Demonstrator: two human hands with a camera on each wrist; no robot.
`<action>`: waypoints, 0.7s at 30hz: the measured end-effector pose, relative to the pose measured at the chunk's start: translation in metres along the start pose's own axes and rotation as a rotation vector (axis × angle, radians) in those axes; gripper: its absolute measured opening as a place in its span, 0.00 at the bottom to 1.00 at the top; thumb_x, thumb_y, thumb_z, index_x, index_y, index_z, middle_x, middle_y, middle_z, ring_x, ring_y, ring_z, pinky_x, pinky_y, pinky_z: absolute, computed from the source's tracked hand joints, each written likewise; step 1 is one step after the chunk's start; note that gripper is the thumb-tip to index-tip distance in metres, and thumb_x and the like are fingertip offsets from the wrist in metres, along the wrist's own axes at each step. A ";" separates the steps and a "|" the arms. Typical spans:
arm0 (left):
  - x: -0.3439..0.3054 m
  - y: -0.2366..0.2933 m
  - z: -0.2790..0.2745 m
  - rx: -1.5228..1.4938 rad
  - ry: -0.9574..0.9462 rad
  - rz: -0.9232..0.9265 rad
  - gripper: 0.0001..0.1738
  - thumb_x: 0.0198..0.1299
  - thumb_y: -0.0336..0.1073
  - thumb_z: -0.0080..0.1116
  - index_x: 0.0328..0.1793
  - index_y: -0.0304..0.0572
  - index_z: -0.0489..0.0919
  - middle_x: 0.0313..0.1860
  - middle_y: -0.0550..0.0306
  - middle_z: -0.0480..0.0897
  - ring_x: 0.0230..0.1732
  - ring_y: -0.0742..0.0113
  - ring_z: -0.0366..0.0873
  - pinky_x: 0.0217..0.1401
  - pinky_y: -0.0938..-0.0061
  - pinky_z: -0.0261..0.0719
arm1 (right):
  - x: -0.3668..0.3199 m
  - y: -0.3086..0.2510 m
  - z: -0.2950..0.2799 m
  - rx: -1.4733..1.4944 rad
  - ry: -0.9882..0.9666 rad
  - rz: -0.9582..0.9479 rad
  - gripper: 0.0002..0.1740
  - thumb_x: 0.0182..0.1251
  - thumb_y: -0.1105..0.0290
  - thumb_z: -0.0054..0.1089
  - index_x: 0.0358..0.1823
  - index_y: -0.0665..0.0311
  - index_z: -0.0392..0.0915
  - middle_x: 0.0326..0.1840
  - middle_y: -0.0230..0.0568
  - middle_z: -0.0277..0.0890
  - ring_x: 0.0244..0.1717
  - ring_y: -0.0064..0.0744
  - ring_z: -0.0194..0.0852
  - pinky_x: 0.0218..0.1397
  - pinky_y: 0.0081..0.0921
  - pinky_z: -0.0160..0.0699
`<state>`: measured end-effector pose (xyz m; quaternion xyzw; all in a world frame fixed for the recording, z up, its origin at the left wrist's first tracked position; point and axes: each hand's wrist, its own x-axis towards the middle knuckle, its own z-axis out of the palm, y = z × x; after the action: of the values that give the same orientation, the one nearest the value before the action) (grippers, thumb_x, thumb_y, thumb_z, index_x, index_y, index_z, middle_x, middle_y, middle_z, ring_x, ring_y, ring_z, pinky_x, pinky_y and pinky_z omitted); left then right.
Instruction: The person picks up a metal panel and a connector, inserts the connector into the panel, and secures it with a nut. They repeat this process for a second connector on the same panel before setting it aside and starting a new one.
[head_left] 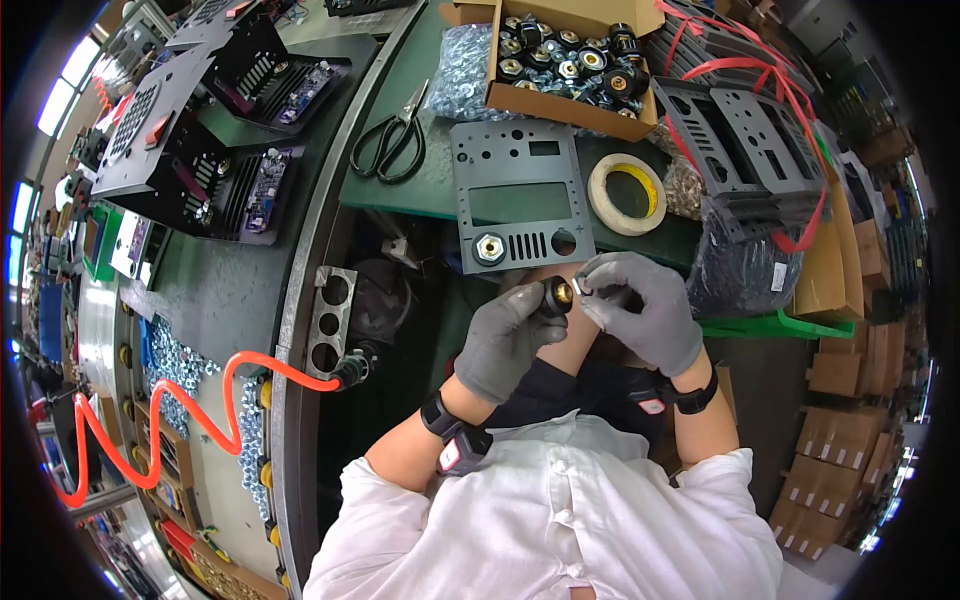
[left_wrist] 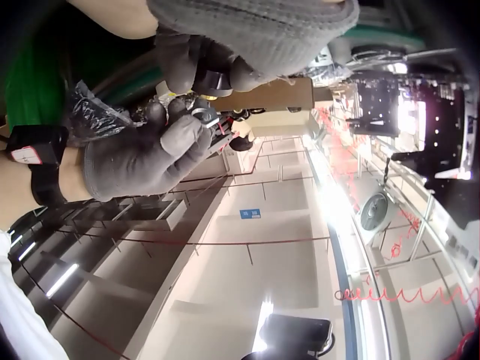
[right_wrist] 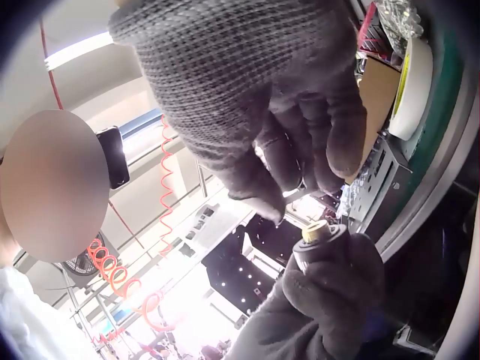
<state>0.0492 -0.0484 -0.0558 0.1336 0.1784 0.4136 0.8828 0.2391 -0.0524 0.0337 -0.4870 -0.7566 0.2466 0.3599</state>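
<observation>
My gloved left hand (head_left: 505, 340) grips a black round socket (head_left: 560, 293) with a brass core, its brass end turned toward the other hand. Close beside it, the thumb and fingers of my gloved right hand (head_left: 645, 310) pinch a small silver metal ring or nut (left_wrist: 206, 118). In the right wrist view the socket (right_wrist: 322, 244) stands upright in the left fist, just below the right fingertips. Beyond both hands lies a grey metal panel (head_left: 520, 180) with cut-outs, overhanging the table edge. A hex nut (head_left: 490, 250) around a brass centre sits at its lower left corner.
A cardboard box (head_left: 570, 110) of black sockets and nuts stands behind the panel. Scissors (head_left: 390, 145) lie left, a tape roll (head_left: 627, 194) right. Stacked panels (head_left: 750, 150) tied with red ribbon are at far right. An orange coiled hose (head_left: 235, 400) hangs at left.
</observation>
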 end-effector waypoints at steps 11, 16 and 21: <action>0.006 -0.012 0.015 -0.296 -0.099 0.037 0.24 0.73 0.41 0.50 0.67 0.32 0.68 0.54 0.51 0.77 0.47 0.66 0.79 0.49 0.76 0.83 | -0.004 0.003 0.015 0.170 0.096 0.173 0.14 0.54 0.70 0.74 0.40 0.67 0.81 0.41 0.40 0.83 0.33 0.26 0.82 0.37 0.22 0.81; 0.011 -0.016 0.014 -0.341 -0.200 -0.006 0.23 0.73 0.40 0.50 0.67 0.32 0.68 0.55 0.51 0.76 0.47 0.66 0.78 0.50 0.75 0.83 | -0.011 0.006 0.019 0.301 0.215 0.301 0.14 0.53 0.69 0.76 0.38 0.66 0.82 0.40 0.41 0.84 0.34 0.26 0.82 0.38 0.23 0.80; 0.009 -0.014 0.031 -0.289 -0.075 0.054 0.24 0.73 0.41 0.49 0.68 0.31 0.67 0.56 0.50 0.76 0.47 0.64 0.79 0.51 0.74 0.82 | -0.002 -0.009 0.014 -0.081 0.201 0.031 0.15 0.49 0.69 0.77 0.37 0.65 0.81 0.38 0.41 0.84 0.33 0.31 0.83 0.37 0.24 0.79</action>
<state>0.0774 -0.0525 -0.0346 0.0251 0.0801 0.4535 0.8873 0.2237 -0.0580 0.0305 -0.5351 -0.7185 0.1714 0.4101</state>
